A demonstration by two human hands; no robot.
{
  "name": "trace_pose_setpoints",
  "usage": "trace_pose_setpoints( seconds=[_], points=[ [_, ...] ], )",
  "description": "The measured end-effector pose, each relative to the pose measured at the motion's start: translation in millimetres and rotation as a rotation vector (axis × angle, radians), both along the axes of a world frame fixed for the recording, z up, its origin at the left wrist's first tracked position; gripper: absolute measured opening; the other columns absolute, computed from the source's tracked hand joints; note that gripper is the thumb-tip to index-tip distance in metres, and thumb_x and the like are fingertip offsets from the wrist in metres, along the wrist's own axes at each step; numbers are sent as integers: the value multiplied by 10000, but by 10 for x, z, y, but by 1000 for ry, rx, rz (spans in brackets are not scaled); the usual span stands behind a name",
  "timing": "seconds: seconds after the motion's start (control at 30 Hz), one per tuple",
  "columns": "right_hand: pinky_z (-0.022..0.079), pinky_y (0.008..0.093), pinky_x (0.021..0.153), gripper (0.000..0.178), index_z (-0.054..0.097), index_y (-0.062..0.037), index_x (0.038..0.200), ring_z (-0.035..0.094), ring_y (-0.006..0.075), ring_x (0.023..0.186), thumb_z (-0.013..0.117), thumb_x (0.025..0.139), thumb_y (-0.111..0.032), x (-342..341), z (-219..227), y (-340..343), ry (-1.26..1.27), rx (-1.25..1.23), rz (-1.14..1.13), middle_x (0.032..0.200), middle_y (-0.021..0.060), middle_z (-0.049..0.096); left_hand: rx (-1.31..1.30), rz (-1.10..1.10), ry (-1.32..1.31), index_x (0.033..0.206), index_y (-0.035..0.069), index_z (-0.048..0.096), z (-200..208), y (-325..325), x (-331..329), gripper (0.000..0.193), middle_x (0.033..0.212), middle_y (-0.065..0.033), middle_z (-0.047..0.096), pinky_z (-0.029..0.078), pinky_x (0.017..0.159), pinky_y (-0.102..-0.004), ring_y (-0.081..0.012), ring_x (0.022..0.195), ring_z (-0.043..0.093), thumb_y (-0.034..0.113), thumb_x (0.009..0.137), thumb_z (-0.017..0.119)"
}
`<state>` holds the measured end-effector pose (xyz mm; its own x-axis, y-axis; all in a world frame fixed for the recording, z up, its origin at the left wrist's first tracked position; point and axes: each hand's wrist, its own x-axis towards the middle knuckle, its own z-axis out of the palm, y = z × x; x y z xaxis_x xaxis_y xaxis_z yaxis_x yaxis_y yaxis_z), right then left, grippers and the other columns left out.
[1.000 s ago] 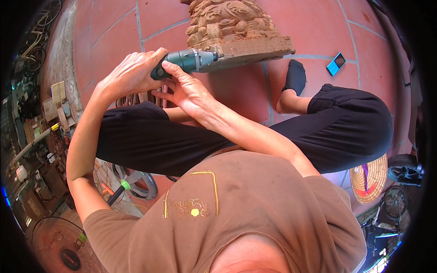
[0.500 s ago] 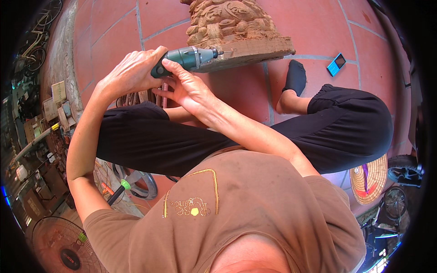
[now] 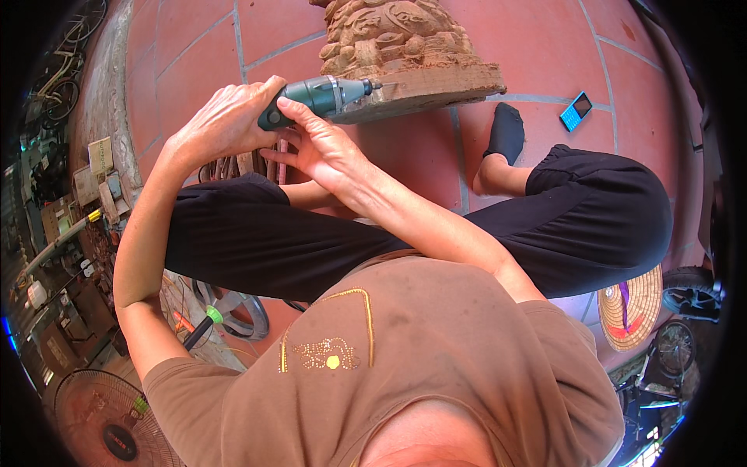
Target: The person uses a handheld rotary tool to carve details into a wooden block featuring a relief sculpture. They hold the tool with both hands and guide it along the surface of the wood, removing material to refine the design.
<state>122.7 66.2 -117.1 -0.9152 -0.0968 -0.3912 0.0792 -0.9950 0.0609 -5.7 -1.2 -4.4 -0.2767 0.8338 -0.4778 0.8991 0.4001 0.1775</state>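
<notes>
A dark green rotary tool (image 3: 320,96) with a grey collar lies nearly level between my hands. My left hand (image 3: 232,117) is closed over its rear end. From below, my right hand (image 3: 325,152) steadies the body, thumb along its near side and fingers curled underneath. The thin bit points right, at the upper left edge of the base of a carved brown wooden piece (image 3: 397,39). Whether the bit touches the wood I cannot tell. Raised, rounded relief covers the carving above its flat, rough base, and its top runs out of view.
Red floor tiles (image 3: 545,47) surround the carving. A blue keypad phone (image 3: 576,111) lies right of my dark-socked foot (image 3: 505,131). Tools and boxes crowd the left side, with a fan (image 3: 117,420) at lower left. A woven hat (image 3: 632,310) is at the right.
The tool's bit end has risen very slightly along the edge of the base. Both hands keep the same hold.
</notes>
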Motion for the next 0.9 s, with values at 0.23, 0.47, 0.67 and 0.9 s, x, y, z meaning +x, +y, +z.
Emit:
trace_pose_setpoints(
  seconds=[0.23,0.47,0.67,0.9],
  points=[
    [513,551,936,277,652,-136,1085,630,166,970,790,851,-188,-13,0,17,1,3,2,1031,-1,672,42,-28,26,1132,0,518,-16,-8,4,483,892,-261,661,504,721,-485,-441,843,639,159,732,735],
    [512,552,939,281,651,-138,1092,633,173,994,790,851,-183,-13,21,26,-9,5,9,1042,3,672,58,-34,45,1106,-8,524,-31,-20,4,462,843,-251,667,510,703,-472,-427,805,651,185,746,740],
    [512,554,941,290,642,-133,1099,631,177,988,788,853,-183,-19,9,24,-10,3,6,1043,7,667,-6,18,17,1130,26,508,-4,4,3,493,935,-268,658,501,733,-493,-464,869,626,158,719,745],
    [501,531,900,390,576,-147,1152,587,195,1057,799,840,-221,-32,-14,15,23,34,7,1096,25,619,9,7,24,1117,24,506,-11,-2,-5,479,931,-273,655,498,725,-501,-468,863,623,156,721,740]
  ],
)
